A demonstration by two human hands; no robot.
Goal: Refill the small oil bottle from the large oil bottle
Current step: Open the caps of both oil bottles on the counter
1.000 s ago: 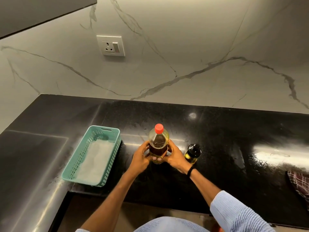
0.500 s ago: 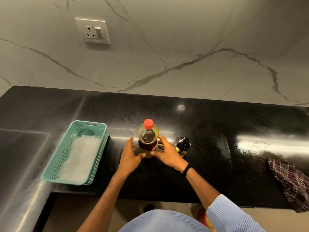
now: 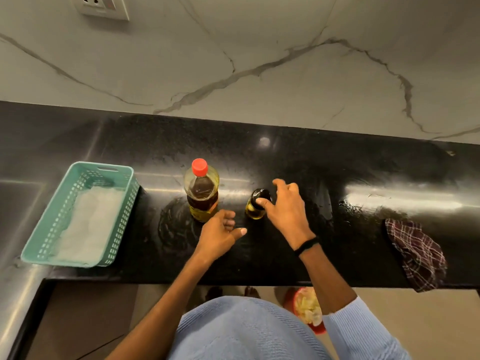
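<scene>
So both bottles are sitting upright on the black countertop [image 3: 337, 167], roughly mid-frame. The large oil bottle [image 3: 201, 193] is on the left with its red cap [image 3: 199, 167] on, and dark oil shows through the plastic. The small oil bottle [image 3: 255, 207] is just to the right of it, not touching, with a bit of yellow oil in the bottom and a black cap [image 3: 262, 194] on top.

The right hand [image 3: 284, 206] is at the small bottle. Its thumb is on the near side of the black cap and the fingers [image 3: 285, 184] arch over the far side. They're motion-blurred, so honestly I can't tell if it's actually gripping. There's a black band [image 3: 306, 245] on that wrist.

The left hand [image 3: 217, 236] is just below and right of the big bottle's base. Its fingers are loosely curled, the thumb sticks out to the right, and it's holding nothing.

Other stuff: a teal basket [image 3: 33, 245] with something white inside sits at the left of the frame. A checked cloth [image 3: 415, 252] hangs over the counter edge at the right, and a wall socket [image 3: 104, 7] is at the upper left on the marble wall [image 3: 285, 48]. A red bowl [image 3: 318, 329] is on the floor at the lower middle.
</scene>
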